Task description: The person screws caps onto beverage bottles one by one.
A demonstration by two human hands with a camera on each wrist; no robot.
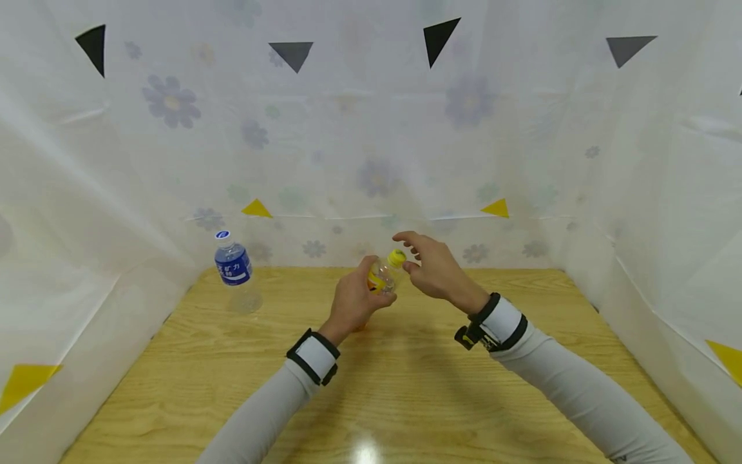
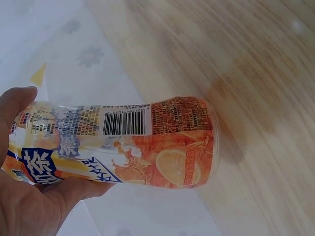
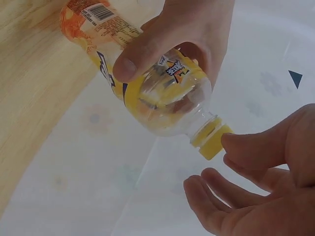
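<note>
My left hand point(image 1: 355, 298) grips a clear plastic drink bottle point(image 2: 167, 152) round its upper part, thumb on one side and fingers on the other. The bottle has an orange and yellow label with a barcode. In the head view it is held upright, a little tilted, over the table. A yellow cap point(image 3: 212, 141) sits on its neck. Right beside the cap is my right hand point(image 1: 437, 270), its thumb tip at the cap's edge; whether it touches is hard to tell. The other fingers are spread apart and loosely bent, off the cap.
A second clear bottle point(image 1: 234, 265) with a blue label and white-and-blue cap stands at the back left of the wooden table point(image 1: 232, 386). Pale flowered sheeting point(image 1: 371, 129) with black, grey and yellow triangles encloses the back and sides.
</note>
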